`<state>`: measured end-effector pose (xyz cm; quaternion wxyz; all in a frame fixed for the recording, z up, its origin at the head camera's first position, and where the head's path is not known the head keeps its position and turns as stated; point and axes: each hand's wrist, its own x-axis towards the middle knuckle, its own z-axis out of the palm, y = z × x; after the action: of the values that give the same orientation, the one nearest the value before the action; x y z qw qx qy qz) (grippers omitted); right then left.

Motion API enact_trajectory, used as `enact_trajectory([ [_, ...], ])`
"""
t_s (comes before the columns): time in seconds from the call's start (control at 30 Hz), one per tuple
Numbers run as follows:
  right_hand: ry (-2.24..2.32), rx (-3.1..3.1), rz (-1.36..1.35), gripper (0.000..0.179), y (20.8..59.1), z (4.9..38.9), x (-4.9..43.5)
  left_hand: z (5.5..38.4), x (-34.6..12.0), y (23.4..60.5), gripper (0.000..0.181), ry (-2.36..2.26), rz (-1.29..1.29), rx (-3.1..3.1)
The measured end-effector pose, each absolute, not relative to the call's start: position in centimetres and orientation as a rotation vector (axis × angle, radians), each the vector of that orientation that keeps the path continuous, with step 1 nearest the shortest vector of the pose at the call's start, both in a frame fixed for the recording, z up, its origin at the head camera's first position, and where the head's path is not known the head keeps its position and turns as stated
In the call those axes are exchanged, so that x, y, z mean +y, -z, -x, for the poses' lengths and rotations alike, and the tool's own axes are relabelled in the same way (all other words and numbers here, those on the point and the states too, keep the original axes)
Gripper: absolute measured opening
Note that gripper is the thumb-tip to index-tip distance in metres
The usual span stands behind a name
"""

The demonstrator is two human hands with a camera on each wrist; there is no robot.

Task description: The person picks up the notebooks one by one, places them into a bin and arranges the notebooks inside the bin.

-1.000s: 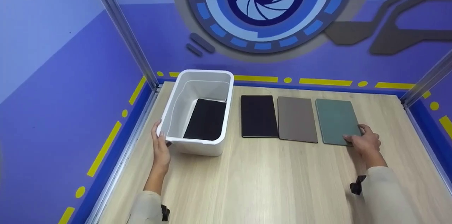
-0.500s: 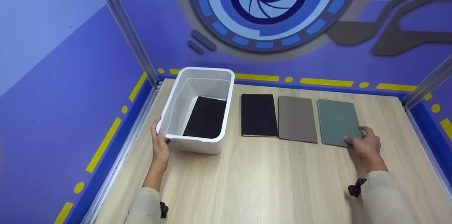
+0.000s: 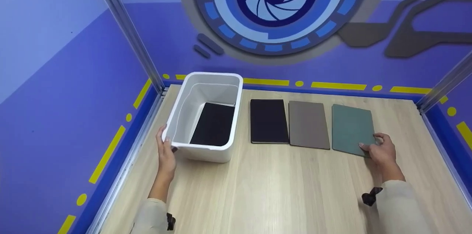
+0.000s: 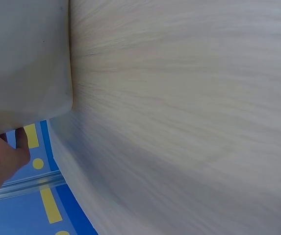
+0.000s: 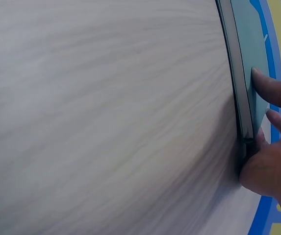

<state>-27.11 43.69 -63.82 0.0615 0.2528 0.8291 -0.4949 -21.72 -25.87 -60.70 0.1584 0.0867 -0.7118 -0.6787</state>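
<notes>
Okay so your hands are well apart and each one's got hold of something. Your right hand (image 3: 384,152) is pinching the green book (image 3: 352,127) at its near right corner, thumb (image 3: 364,147) on the cover and fingers round the right edge. Probably a handy spot, since you get the top and side without reaching over anything. Whether any edge is off the table (image 3: 287,189), I can't tell, even from the right wrist view. Your left hand (image 3: 167,161) has the bin (image 3: 210,154) by its near left corner, I'd guess to stop it sliding. Inside it there's a flat black thing (image 3: 213,125) on the bottom, looks like another book.

Further out, the grey book (image 3: 309,125) lies just left of the green one, then the black book (image 3: 269,121) between that and the bin, all in a row, presumably so each is easy to grab.

Compared with a second ago, the green one has swung round a bit: near right corner closer to you, wider gap to the grey one at the far end. Your right hand's come back slightly with it. Left hand, bin and the other books look unchanged.
</notes>
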Motion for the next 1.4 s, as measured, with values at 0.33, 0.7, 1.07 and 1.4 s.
enact_trajectory([
  [0.33,1.540,2.505,-0.848,0.071,64.1,26.5,43.7,21.8,-25.7,60.7,0.052,1.938,-0.277,-2.022],
  [0.7,1.588,2.499,-0.828,0.074,64.5,26.1,43.5,21.9,-25.7,60.8,0.053,1.953,-0.246,-2.008],
  [1.07,1.743,2.340,-0.907,0.086,64.2,26.3,43.4,22.0,-25.9,60.9,0.053,1.960,-0.254,-2.013],
  [1.4,1.806,2.215,-0.947,0.085,63.3,26.5,43.2,21.9,-26.0,60.9,0.053,1.935,-0.249,-2.018],
])
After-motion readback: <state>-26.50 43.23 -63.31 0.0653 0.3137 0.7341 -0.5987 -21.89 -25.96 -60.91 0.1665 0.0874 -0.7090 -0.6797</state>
